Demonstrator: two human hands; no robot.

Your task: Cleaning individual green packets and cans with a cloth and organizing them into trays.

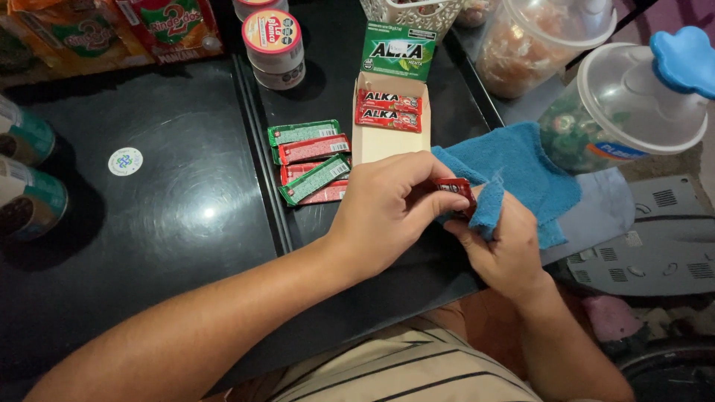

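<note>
Nearest the lens, a striped shirt (417, 372) at the bottom edge, cut off by the frame. At far left, two tins (26, 167) on the black table (186, 208), half out of view, contents unclear. Further along, a small round sticker (125, 161) on the tabletop. Left forearm slanting up from the lower left corner, wrist bent slightly, left hand (387, 205) curled with fingers and thumb pinched on a small red packet (456, 187). Just above the knuckles, a loose heap of red and green packets (313, 160), lowest ones partly hidden behind the hand. Beside those, an open cardboard box (389, 119) with two red packets (389, 110) lying inside near its green lid. Right hand (506, 242) coming up from below, palm toward the left hand, fingers closed on a fold of blue cloth (521, 175) pressed against the held red packet; fingertips hidden by cloth. Packet itself mostly covered, only its top face showing, held above the table's near edge. At far right, a clear plastic jar (633, 112) with blue knob, cut off by the frame.
</note>
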